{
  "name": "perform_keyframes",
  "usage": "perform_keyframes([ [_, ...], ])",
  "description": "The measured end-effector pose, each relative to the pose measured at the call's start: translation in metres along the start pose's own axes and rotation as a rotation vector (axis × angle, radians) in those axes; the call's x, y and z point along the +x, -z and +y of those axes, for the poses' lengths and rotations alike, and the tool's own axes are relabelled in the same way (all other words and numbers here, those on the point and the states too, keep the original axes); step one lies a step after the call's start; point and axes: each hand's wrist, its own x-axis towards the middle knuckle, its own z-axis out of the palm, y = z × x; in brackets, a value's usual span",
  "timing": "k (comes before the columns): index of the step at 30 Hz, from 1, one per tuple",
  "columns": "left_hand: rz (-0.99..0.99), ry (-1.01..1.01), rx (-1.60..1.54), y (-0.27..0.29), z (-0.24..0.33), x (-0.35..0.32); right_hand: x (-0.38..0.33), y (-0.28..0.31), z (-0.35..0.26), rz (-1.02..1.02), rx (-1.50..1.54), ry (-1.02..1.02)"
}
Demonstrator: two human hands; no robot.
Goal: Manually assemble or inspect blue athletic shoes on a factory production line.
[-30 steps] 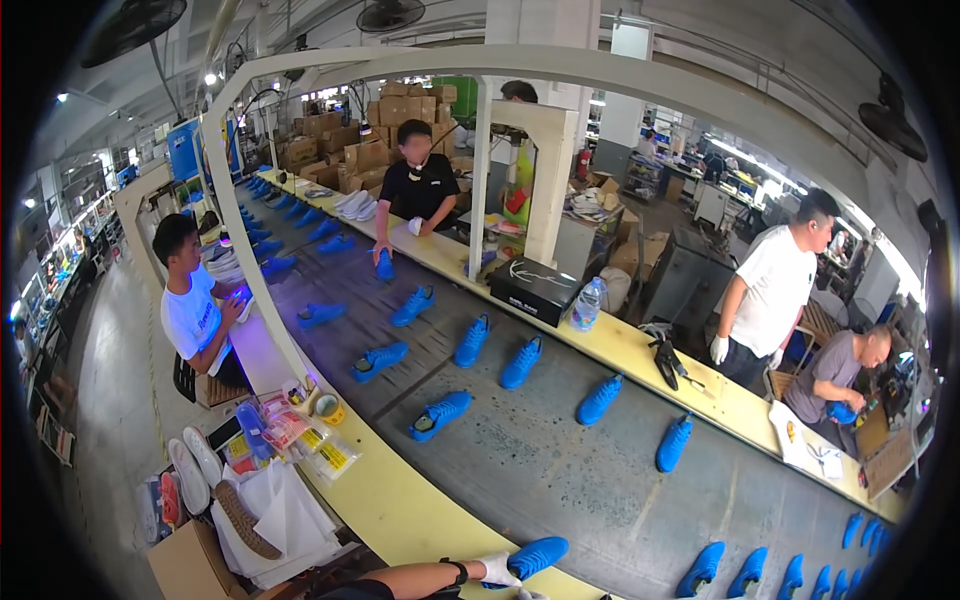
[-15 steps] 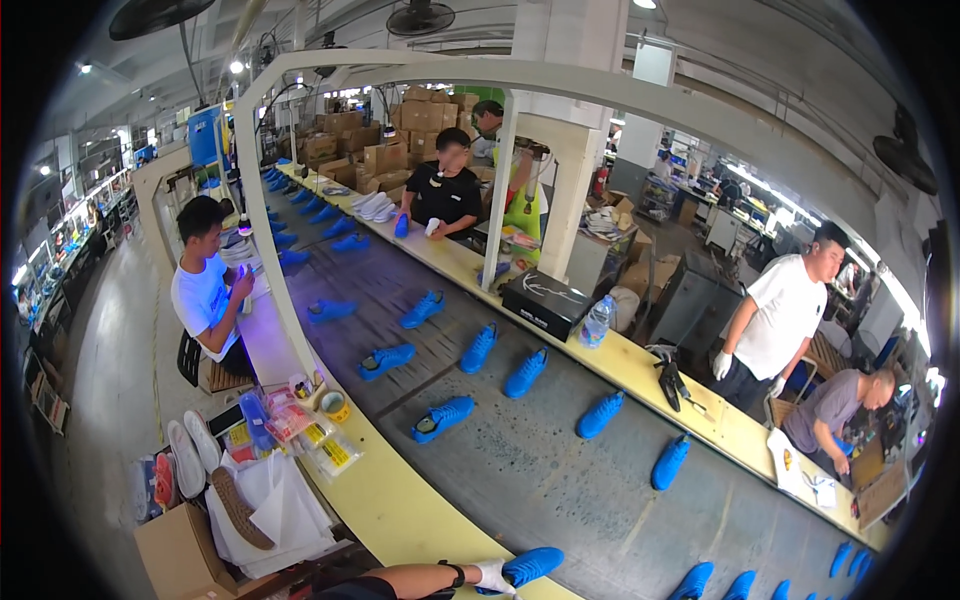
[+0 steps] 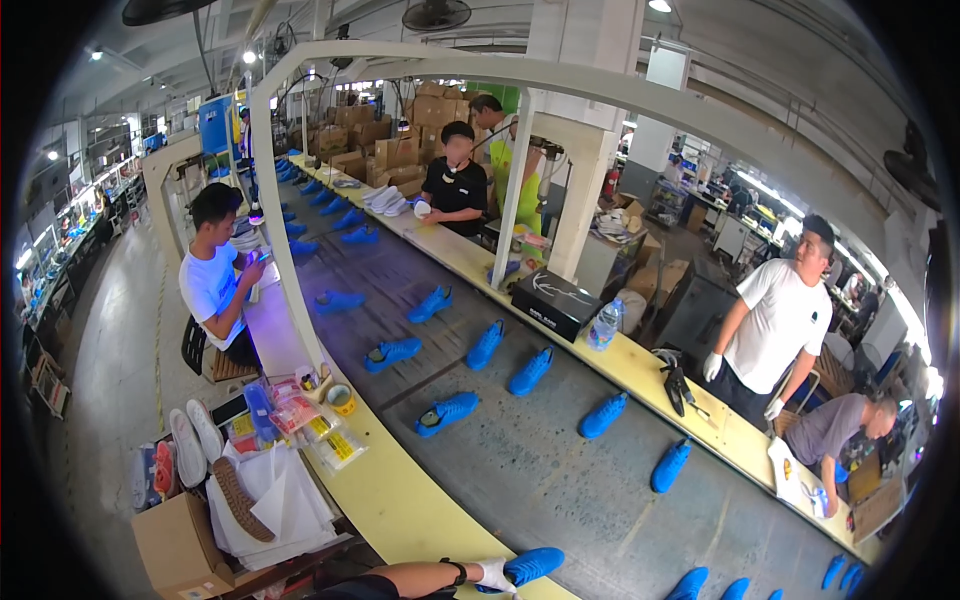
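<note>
Along the bottom edge, my left hand [image 3: 495,575] in a white glove grips a blue shoe [image 3: 534,566] at its heel end. A black band circles that wrist, and part of the fingers is hidden behind the shoe. This shoe rests at the near edge of the yellow ledge, beside the dark conveyor belt [image 3: 540,470]. Other blue shoes lie spaced out on the belt, among them one shoe [image 3: 447,413] on its side and another upright shoe [image 3: 671,466]. My right hand is out of view.
On the left, a cardboard box [image 3: 178,548], white paper [image 3: 290,500], loose shoes and a tape roll [image 3: 341,399] crowd the ledge side. Across the belt stand a black shoebox [image 3: 553,304], a water bottle [image 3: 604,325] and a black tool [image 3: 676,385]. Several co-workers sit or stand around; a white frame arches overhead.
The view has shifted slightly. Across the belt, the co-worker in black no longer has the blue shoe in hand. The bending co-worker at right has lowered an arm. My left hand stays on its shoe.
</note>
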Motion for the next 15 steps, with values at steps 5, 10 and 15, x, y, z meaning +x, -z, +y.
perform_keyframes([
  [5,0.008,-0.041,0.000,0.009,0.005,-0.010,-0.002,0.003,0.002,0.000,-0.008,-0.004],
  [10,0.006,-0.015,0.056,0.011,0.005,-0.008,-0.007,-0.004,-0.009,0.037,-0.050,-0.026],
  [15,0.047,-0.082,-0.036,0.015,0.012,-0.019,0.042,-0.062,0.062,0.366,-0.799,0.397],
])
